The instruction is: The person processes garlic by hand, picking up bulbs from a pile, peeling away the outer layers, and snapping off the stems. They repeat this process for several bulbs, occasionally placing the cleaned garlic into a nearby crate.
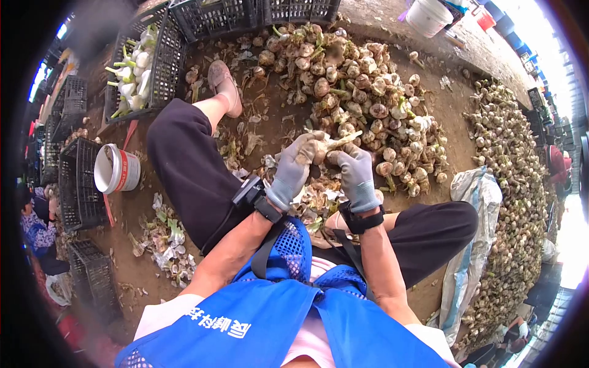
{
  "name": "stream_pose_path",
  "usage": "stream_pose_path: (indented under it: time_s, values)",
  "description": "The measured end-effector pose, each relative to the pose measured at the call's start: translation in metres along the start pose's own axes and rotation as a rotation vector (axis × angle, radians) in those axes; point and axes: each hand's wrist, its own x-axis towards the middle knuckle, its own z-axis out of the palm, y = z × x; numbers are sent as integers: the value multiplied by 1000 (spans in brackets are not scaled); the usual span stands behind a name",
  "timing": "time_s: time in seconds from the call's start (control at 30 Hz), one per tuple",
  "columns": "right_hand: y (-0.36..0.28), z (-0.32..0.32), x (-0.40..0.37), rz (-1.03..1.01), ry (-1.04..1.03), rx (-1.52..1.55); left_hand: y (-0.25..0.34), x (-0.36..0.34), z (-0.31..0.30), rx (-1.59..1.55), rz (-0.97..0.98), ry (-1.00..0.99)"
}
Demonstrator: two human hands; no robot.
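In front of my legs, my left hand (297,164), in a dirty grey-white work glove, is closed around a garlic bulb (320,151). The bulb's pale stem (345,141) points to the upper right. My right hand (357,172), gloved the same way, is closed just below the stem, with its fingertips close to the bulb. Whatever its curled fingers hold is hidden. Just beyond both hands lies a large heap of unpeeled garlic (368,86), stems still on many bulbs. Loose skins and trimmings (316,199) cover the ground beneath my hands.
At upper left, a black crate (164,67) holds cleaned white garlic (138,67). A white bucket (116,168) stands left of my leg, near more black crates (80,184). To the right are a woven sack (469,239) and a long garlic pile (509,214). Other people sit at the edges.
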Motion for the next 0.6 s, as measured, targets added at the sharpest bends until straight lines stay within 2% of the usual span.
stream_pose_path:
  time_s: [0.07,0.1,0.13,0.17,0.2,0.23,0.4,0.47,0.5,0.53,0.6]
  values:
    - [7,-1,3,-40,12,-48,-8,0,-3,-269,-205,42]
    - [13,-5,8,-57,43,-369,1,-1,-2,-314,-439,97]
    - [22,-9,15,-78,72,-691,-11,1,-4,-453,-559,163]
    - [45,-15,25,-377,127,-725,-16,4,-3,-539,-638,184]
    - [42,-14,24,-460,157,-833,-20,7,-3,-624,-718,204]
    - [40,-13,25,-506,168,-887,-23,8,-9,-680,-791,97]
    - [32,-19,19,-621,199,-967,-22,9,-6,-726,-737,21]
    - [11,-20,5,77,25,-124,-9,6,-4,-602,-655,22]
    - [4,-25,-1,108,-98,35,-6,4,-5,-475,-569,28]
    - [0,-21,-5,107,-95,34,-3,3,-3,-475,-569,26]
    - [-5,-12,-10,16,-141,-231,2,3,4,-397,-553,122]
